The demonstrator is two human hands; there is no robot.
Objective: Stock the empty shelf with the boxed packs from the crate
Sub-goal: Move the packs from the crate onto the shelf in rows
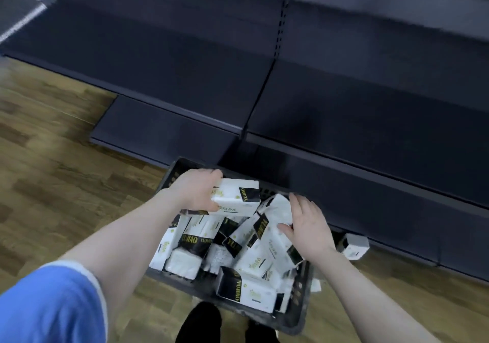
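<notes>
A dark plastic crate [297, 305] stands on the floor in front of me, heaped with several white and black packs [248, 239]. My left hand [197, 193] grips one white pack [236, 197] by its left end and holds it above the crate's far side. My right hand [308, 226] rests on another white pack [277, 210] at the crate's right side, fingers spread over it and thumb against its near edge. Dark shelves [344, 109] rise just beyond the crate and carry no packs.
A single white pack [354, 246] lies on the floor right of the crate, against the shelf base. Wooden flooring [53, 162] stretches to the left. A low dark base panel [158, 131] juts out at floor level. My dark shoes [201, 324] stand behind the crate.
</notes>
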